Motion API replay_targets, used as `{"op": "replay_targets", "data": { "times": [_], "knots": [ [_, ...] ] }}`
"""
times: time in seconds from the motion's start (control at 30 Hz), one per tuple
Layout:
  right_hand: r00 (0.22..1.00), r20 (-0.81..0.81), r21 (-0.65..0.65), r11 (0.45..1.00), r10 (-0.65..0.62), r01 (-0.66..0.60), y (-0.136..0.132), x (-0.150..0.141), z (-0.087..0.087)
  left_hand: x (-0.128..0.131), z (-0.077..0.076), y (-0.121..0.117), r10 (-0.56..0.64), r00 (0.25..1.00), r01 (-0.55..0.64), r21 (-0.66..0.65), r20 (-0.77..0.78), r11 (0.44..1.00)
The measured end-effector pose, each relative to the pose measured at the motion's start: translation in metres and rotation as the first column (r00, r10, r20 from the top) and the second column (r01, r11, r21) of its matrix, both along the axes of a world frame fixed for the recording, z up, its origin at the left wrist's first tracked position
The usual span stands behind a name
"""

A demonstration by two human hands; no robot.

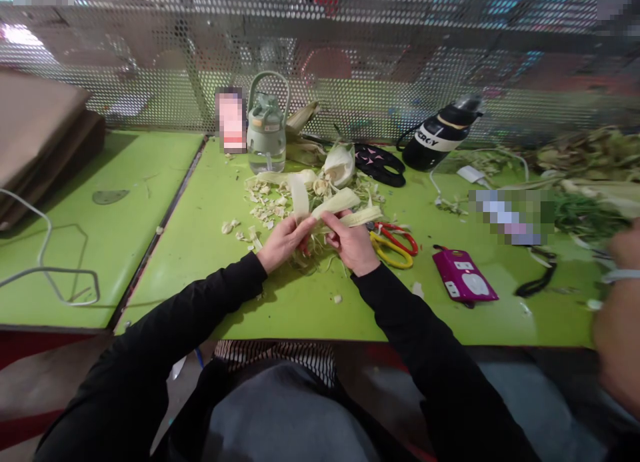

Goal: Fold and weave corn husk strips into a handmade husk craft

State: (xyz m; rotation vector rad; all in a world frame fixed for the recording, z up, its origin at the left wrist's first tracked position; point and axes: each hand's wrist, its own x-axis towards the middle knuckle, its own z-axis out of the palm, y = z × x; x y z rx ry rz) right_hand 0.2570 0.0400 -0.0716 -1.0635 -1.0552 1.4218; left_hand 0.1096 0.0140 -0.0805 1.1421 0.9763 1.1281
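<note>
Both hands meet over the green table, fingers pinched on pale corn husk strips. My left hand [284, 241] is closed on one strip [299, 197] that stands upright above its fingers. Between the hands, a wider corn husk [340, 201] runs up to the right, and my right hand [354, 243] is closed at its lower end. Another husk piece [364, 215] sticks out past the right fingers. Behind the hands lie small cut husk bits [270, 209] and a bulb-shaped bundle of husk [340, 163]. Red-and-yellow handled scissors [394, 246] rest just right of my right hand.
A pale green water bottle [267, 139] and a tilted black bottle [437, 139] stand near the perforated metal screen [360, 82]. To the right are a purple power strip [465, 275] and another person's arm [620, 335]. Brown cardboard [40, 129] is stacked at left.
</note>
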Motion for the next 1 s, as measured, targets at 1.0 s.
{"op": "replay_targets", "data": {
  "times": [1.0],
  "knots": [
    [1.000,-0.013,0.014,1.000,-0.025,0.026,0.003,0.001,-0.005,-0.001,0.010,0.000,0.063,0.927,0.044,-0.272,0.371,0.961]
  ]
}}
